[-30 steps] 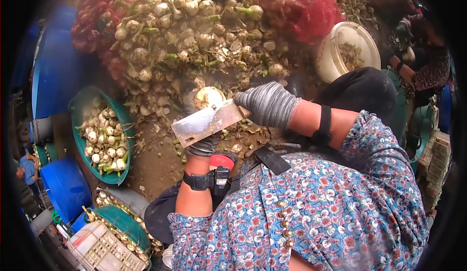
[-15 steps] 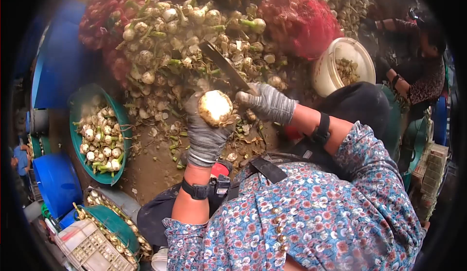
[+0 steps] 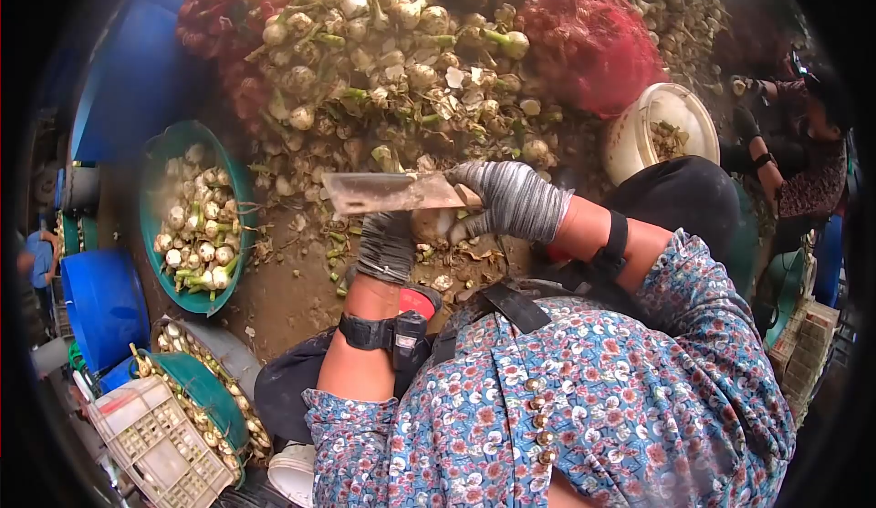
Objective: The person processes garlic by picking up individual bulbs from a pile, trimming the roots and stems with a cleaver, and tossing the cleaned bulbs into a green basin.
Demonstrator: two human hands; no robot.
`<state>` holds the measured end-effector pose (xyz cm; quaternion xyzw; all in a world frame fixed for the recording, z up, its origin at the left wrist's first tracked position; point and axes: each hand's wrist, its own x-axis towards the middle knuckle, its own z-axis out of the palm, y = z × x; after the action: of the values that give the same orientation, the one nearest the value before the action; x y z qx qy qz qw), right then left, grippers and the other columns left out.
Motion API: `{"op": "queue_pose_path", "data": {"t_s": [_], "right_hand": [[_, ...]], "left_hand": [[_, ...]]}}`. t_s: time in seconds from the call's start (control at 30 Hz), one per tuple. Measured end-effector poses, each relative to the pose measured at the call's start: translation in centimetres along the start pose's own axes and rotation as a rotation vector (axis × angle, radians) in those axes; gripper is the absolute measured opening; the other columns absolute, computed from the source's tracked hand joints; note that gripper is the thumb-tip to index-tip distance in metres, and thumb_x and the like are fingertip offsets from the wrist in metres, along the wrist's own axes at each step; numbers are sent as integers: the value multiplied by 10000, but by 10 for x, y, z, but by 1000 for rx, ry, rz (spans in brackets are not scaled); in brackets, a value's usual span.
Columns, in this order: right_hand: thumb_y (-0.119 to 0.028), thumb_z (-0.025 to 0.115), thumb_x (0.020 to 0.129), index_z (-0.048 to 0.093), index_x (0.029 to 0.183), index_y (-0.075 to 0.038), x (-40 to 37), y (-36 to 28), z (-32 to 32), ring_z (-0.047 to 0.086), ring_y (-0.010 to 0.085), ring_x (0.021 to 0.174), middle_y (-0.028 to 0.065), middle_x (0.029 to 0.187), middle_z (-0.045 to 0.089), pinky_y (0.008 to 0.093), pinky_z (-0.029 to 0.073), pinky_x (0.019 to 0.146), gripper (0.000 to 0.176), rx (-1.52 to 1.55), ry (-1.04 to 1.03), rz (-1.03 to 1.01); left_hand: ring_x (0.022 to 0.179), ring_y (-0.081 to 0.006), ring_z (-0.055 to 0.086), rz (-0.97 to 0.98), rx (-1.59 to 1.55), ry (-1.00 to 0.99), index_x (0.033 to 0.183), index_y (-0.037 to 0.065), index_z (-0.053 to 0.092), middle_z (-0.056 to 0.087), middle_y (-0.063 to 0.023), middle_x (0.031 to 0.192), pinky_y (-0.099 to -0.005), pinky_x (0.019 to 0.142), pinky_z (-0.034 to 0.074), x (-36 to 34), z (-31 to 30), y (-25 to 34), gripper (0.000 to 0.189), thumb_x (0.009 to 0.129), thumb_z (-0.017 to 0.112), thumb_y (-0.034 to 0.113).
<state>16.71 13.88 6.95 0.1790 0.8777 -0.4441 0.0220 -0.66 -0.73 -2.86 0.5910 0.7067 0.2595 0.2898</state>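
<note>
My right hand (image 3: 518, 200), in a grey striped glove, is closed round the handle of a wide-bladed knife (image 3: 388, 192). The blade lies nearly level, pointing left, with brown smears on it. Under the blade, my gloved left hand (image 3: 385, 242) holds a garlic bulb (image 3: 432, 224); its fingers are largely hidden by the knife. The right hand's lower fingers come right up to the bulb. Beyond both hands spreads a big heap of garlic bulbs (image 3: 347, 79) with green stems and loose skins. Cut stem pieces and scraps lie on the dirt ground below.
A green basin (image 3: 239, 234) of trimmed bulbs stands at left, near a blue tub (image 3: 105, 307). At lower left is a plastic crate (image 3: 155, 435). A white bucket (image 3: 620, 148) with scraps and a red mesh sack (image 3: 589, 43) are at right. Another person (image 3: 812, 171) sits far right.
The knife has swung down from a raised slant to lie level across the left hand. The bulb's pale cut face, seen before, is now turned away or covered.
</note>
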Motion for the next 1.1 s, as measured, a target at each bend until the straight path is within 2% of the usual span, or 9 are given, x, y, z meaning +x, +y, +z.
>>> {"op": "queue_pose_path", "data": {"t_s": [0.23,0.27,0.37,0.43,0.53,0.63,0.93,1.0,1.1], "right_hand": [[-349,655,837,641,1036,-128,5,5,-7,661,351,761,143,784,665,435,525,687,298,-283,-108,166],[-341,642,838,643,1036,-119,9,16,-6,664,345,766,149,795,669,432,527,690,298,-268,-140,213],[-335,596,852,648,994,-74,18,29,-24,663,349,790,176,814,674,421,517,710,301,-269,-189,594],[-345,597,860,644,977,-68,11,48,-26,658,358,790,171,795,670,426,514,707,305,-148,63,523],[-387,642,842,634,949,-58,16,54,-29,634,304,720,169,778,657,413,497,692,346,29,301,442],[-344,682,820,632,969,-57,13,47,-34,606,246,689,154,760,647,386,487,684,327,253,433,449],[-108,627,854,617,954,-82,12,38,-27,502,51,632,-50,732,545,223,427,557,103,673,475,413],[-116,627,857,612,947,-75,9,47,-24,499,52,633,-49,732,547,223,428,559,100,653,475,356],[-88,606,862,595,913,-65,8,43,-30,508,55,644,-35,735,558,224,433,569,57,714,467,325]], "left_hand": [[1157,-315,540,38,845,127,1336,81,472,539,-161,1291,-419,1011,419,-14,-2,13,387,975,432,215],[1108,-311,570,-153,229,223,1270,79,519,570,-155,1238,-455,976,442,-18,-8,8,401,983,403,334],[870,-259,620,-391,-85,478,1095,89,603,638,-100,1018,-404,722,524,-29,-54,5,506,950,449,548],[885,-210,609,-345,-775,846,1095,111,593,614,-73,1019,-335,726,531,-37,-122,8,447,885,584,506],[1010,-278,614,-252,-1431,1438,1153,76,577,595,-98,1154,-497,968,483,-64,-207,-30,449,885,559,435],[949,-249,633,-521,509,619,1010,114,622,646,-76,1033,-450,840,496,-65,-184,-101,261,900,551,340],[1143,-396,557,125,764,92,1131,31,634,579,-228,1232,-617,963,397,89,130,-9,444,814,554,332],[1402,-369,275,325,872,-449,1362,125,492,375,-144,1489,-660,1116,129,79,112,28,490,936,406,351],[1371,-351,328,244,776,-502,1363,140,489,425,-141,1451,-609,1114,184,83,127,5,479,923,417,315]]}}
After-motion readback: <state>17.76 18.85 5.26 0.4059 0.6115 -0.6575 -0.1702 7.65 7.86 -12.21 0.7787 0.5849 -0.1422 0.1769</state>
